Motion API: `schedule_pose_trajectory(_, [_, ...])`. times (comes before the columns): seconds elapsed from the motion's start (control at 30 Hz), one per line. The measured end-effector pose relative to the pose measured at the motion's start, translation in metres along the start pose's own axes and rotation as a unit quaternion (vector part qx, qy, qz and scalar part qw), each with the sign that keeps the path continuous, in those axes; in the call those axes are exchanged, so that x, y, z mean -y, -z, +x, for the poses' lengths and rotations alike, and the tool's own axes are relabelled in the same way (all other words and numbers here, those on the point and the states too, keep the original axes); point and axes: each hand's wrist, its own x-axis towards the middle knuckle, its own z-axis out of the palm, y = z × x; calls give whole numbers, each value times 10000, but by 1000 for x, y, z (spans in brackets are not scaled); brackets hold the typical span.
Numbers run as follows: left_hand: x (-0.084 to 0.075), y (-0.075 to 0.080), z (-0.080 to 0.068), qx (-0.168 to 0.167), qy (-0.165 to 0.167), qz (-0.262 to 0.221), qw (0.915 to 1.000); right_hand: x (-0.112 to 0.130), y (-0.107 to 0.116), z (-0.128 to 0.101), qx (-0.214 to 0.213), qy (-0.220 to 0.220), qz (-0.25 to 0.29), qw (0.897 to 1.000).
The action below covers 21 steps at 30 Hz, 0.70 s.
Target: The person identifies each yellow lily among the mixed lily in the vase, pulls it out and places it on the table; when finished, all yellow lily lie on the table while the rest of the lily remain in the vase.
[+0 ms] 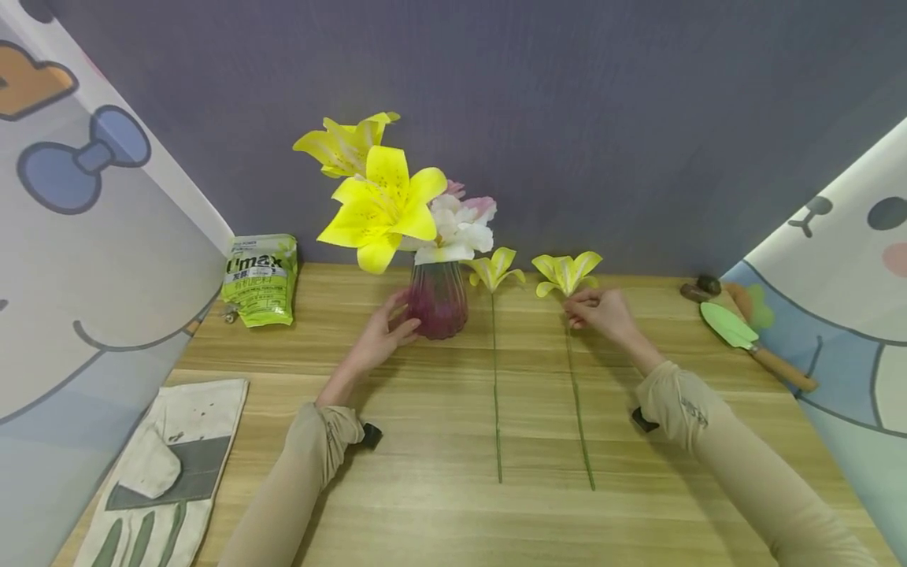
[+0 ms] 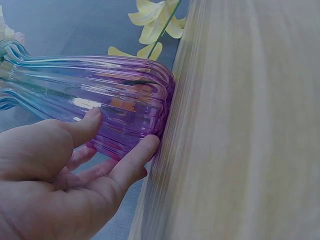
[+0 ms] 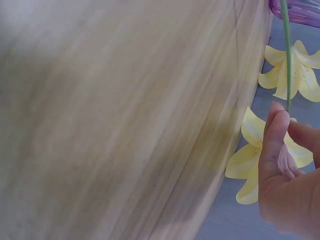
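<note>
Nearby on the wooden surface (image 1: pixel 439 504) two yellow lilies lie flat, side by side and apart, their long green stems running roughly straight from the near edge toward the back wall, blooms pointing away from the person. The right lily (image 1: pixel 567 272) has its bloom near the back edge; its stem trails back past the right forearm. The right hand (image 1: pixel 602 309) rests just below that bloom, fingers curled, and its grip pinches the stem right under the petals; in the right wrist view a fingertip (image 3: pixel 276 131) lies against the bloom. The left lily (image 1: pixel 494 269) lies untouched between the right lily and the vase.

The ribbed purple glass vase (image 1: pixel 437 299) stands upright near the back of the surface, its long axis vertical, holding large yellow blooms (image 1: pixel 379 206) and white-pink ones. The left hand (image 1: pixel 383 335) reaches forward with the forearm stretched out low, its grip spread: thumb (image 2: pixel 85 127) and fingers lie nearly straight against the vase's lower side, cupping it rather than wrapping it.

A green bag (image 1: pixel 260 278) sits far left, a glove (image 1: pixel 159 472) near left, a trowel (image 1: pixel 744 335) far right.
</note>
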Motion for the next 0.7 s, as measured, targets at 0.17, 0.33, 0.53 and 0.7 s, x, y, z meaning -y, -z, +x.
schedule_pose_trajectory(0.17, [1, 0, -1, 18, -30, 10, 10000, 1, -1, -2, -13, 71, -39, 10000])
schedule_pose_trajectory(0.33, [1, 0, -2, 1, -33, 71, 10000, 2, -1, -3, 5, 50, 36, 10000])
schedule_pose_trajectory(0.53, [1, -1, -2, -34, -26, 83, 10000, 10, 3, -8, -294, 356, -34, 9989])
schedule_pose_trajectory(0.7, [0, -1, -1, -29, -27, 46, 10000, 37, 5, -14, -1120, 1372, -4, 9842])
